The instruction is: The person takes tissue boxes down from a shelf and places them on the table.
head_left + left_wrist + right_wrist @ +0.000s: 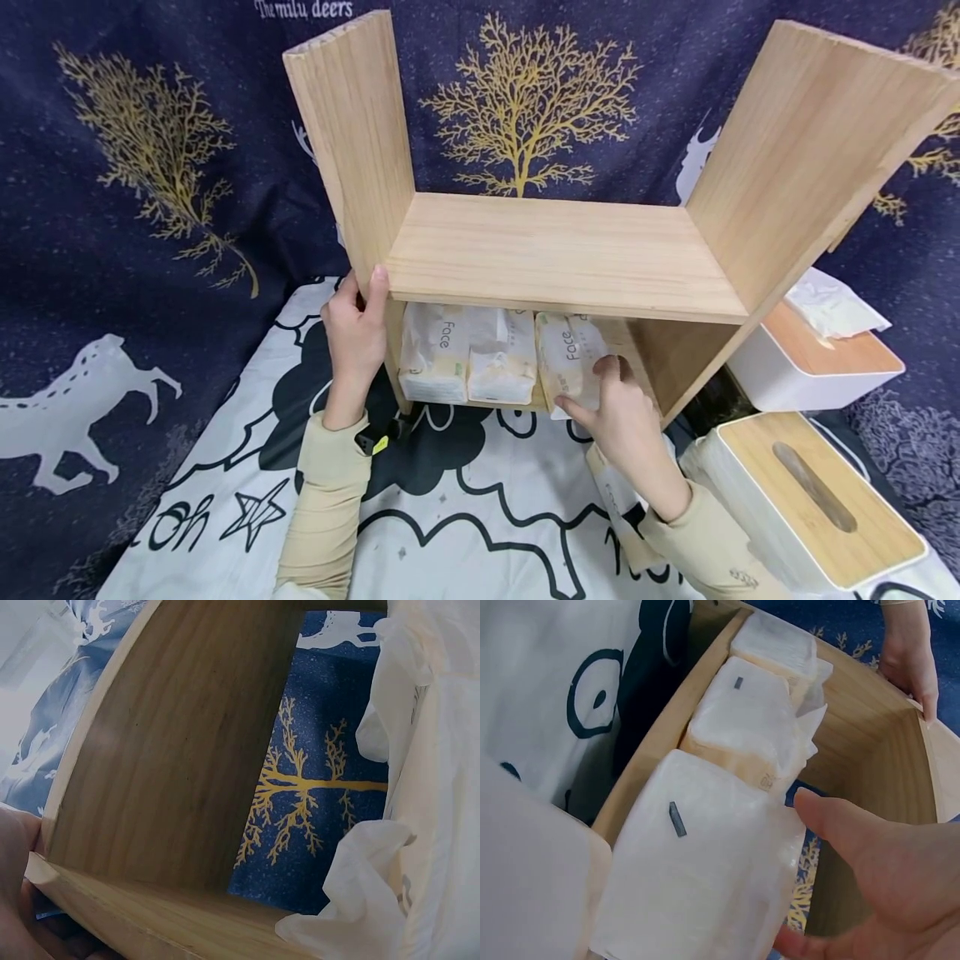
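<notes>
A light wooden shelf (562, 254) stands on the bed-like cloth, with several uprights and a middle board. My left hand (356, 337) grips its left side panel, thumb at the front edge. Two white tissue packs (433, 354) marked "Face" sit side by side in the lower compartment, at its left. To their right is a third tissue pack (566, 354), slightly tilted. My right hand (630, 425) holds this third pack between thumb and fingers. From the right wrist view, the pack's end (697, 862) lines up with the other two; some of my fingers are hidden.
Another tissue pack (618, 500) lies on the patterned cloth (442, 558) below my right forearm. Right of the shelf are a white tissue box (817, 358) with tissue sticking out and a wood-lidded box (810, 492) with a slot. A dark blue printed curtain (150, 292) hangs behind.
</notes>
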The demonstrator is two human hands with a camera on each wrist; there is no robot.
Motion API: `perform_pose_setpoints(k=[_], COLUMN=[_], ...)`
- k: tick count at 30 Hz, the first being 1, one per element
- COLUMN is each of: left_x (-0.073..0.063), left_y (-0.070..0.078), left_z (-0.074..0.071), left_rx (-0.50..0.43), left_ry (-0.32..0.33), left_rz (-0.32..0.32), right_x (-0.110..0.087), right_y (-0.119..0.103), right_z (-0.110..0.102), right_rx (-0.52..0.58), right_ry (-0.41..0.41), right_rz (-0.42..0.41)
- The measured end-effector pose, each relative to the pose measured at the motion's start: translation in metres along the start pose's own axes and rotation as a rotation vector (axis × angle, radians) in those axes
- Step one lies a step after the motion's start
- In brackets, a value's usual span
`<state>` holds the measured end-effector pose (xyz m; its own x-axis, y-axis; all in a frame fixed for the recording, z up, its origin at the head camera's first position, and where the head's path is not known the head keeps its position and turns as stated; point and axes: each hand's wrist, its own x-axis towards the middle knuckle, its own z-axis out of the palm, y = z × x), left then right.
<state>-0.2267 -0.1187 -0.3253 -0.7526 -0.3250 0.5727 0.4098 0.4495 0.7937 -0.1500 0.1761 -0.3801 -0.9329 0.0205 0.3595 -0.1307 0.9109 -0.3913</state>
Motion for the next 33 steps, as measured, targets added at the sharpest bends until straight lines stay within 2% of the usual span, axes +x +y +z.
perform_pose_setpoints(k=[8, 13, 17, 22, 33], left_x=[-0.001, -0.002, -0.002, -0.001, 0.0], left_y=[-0.002, -0.004, -0.004, -0.003, -0.002], left_z=[-0.001, 0.0, 0.0, 0.001, 0.001], left_rx=[0.008, 0.0, -0.007, -0.01, -0.005], left_ry=[0.001, 0.003, 0.001, -0.002, 0.012], left_rz=[-0.007, -0.008, -0.004, -0.002, 0.002], right_x=[0.0, 0.002, 0.004, 0.006, -0.001], right_y=[0.0, -0.002, -0.004, -0.005, -0.002], right_z=[0.008, 0.014, 0.015, 0.011, 0.001], right_rx=[-0.191, -0.258, -0.282, -0.253, -0.259], right_ry=[-0.098, -0.058, -0.083, -0.194, -0.29], right_rz=[0.048, 0.047, 0.082, 0.152, 0.161])
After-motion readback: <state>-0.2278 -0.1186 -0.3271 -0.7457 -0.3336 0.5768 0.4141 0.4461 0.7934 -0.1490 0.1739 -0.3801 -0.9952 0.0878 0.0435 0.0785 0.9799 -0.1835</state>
